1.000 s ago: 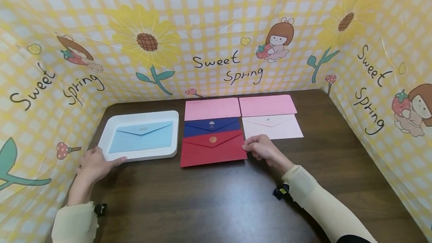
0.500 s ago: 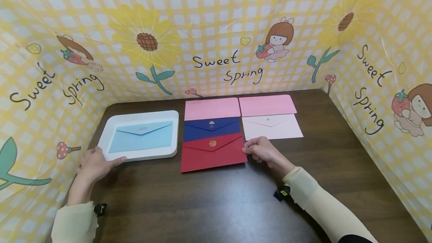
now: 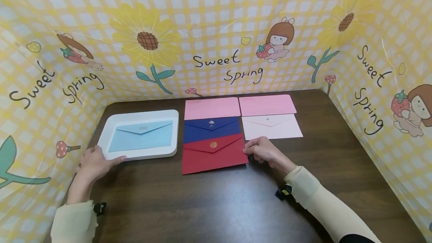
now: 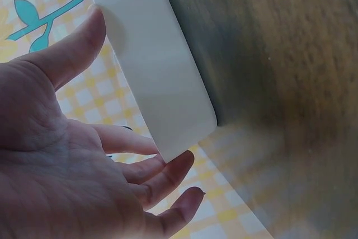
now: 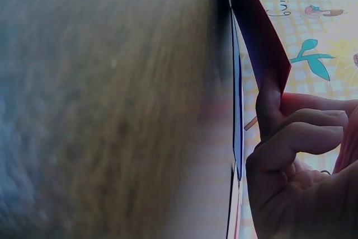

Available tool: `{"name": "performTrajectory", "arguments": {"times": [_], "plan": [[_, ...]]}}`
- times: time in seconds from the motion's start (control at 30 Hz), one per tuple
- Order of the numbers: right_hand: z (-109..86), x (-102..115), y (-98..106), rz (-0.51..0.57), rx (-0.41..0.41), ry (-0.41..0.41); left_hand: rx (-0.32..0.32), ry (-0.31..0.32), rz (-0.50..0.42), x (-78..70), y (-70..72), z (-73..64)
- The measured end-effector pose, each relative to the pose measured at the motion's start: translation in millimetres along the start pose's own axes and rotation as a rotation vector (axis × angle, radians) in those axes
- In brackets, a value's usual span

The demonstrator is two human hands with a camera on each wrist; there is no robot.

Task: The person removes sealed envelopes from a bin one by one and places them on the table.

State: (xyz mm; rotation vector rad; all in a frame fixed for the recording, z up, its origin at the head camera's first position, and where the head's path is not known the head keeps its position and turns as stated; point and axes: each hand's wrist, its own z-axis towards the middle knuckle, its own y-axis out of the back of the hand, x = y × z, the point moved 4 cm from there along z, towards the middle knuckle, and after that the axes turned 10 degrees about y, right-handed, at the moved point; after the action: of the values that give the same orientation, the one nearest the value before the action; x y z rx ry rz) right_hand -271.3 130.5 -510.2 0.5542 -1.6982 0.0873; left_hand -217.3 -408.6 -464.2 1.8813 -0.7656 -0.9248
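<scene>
In the head view my right hand (image 3: 265, 152) pinches the right edge of a red envelope (image 3: 202, 160) with a gold emblem. The right wrist view has this red envelope (image 5: 260, 32) tilted up off the table between thumb and fingers. It overlaps the lower part of a dark blue envelope (image 3: 199, 132). At the left, my left hand (image 3: 96, 164) holds the near left corner of a white tray (image 3: 148, 156), thumb along the front side and fingers around the left. A light blue envelope (image 3: 145, 140) lies in that tray. The left wrist view shows the tray's outer wall (image 4: 156, 71).
Behind the blue envelope lies a pink envelope (image 3: 210, 108), with a second pink envelope (image 3: 266, 105) to its right. A white envelope (image 3: 273, 128) lies in front of the second one. Yellow checked cloth (image 3: 216, 21) walls in the dark wooden table (image 3: 209, 201) at back and sides.
My right hand has drawn the red envelope slightly toward me, and more of the blue envelope shows. The left hand and the tray have stayed in place.
</scene>
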Motion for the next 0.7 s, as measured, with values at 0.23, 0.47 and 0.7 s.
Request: {"name": "performTrajectory", "arguments": {"times": [0.23,0.47,0.7], "plan": [[-2.4,-2.4,-2.9,0.005,0.014,-0.010,0.005,-0.006,0.008,1.0,-0.8,0.5],[-3.4,-2.5,-2.8,-0.008,0.036,0.018,0.004,-0.002,0.013,2.3,-0.4,1.5],[-2.3,-2.3,-1.9,-0.056,0.031,0.024,-0.001,-0.005,0.020,3.0,-1.1,2.2]]}}
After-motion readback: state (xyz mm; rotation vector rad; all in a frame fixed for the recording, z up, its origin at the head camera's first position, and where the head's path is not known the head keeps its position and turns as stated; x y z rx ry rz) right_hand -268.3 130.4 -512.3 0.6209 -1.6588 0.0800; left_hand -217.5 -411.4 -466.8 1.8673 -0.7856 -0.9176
